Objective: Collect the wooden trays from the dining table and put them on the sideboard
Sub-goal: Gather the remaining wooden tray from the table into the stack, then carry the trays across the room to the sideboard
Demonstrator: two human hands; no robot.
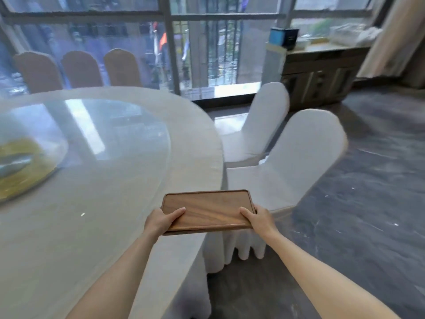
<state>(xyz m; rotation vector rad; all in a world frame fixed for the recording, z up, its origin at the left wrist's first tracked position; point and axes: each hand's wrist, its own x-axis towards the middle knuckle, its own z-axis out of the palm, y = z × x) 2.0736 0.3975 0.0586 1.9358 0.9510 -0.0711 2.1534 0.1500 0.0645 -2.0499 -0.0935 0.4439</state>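
At far left I see a yellowish dish [20,166], blurred, on the glass turntable [110,134] of the round table [69,226], which carries a pale cloth. Three tan chair backs [80,69] stand beyond the table, against the window. Moving right, my left hand [161,221] grips the near-left corner of the wooden tray [207,209], thumb lying on its upper face and the fingers tucked underneath, out of view. The tray is held roughly level, above the table's right edge and partly overhanging it; I cannot tell whether its underside touches the cloth. My right hand [258,218] grips the near-right corner likewise, thumb on top, so both grips are pressed together on the tray. Just beyond the tray stand two white-covered chairs [294,162], one behind the other. At upper right, well apart from the tray, the sideboard [322,81] stands along the wall with a blue-and-black box [284,38] on its left end.
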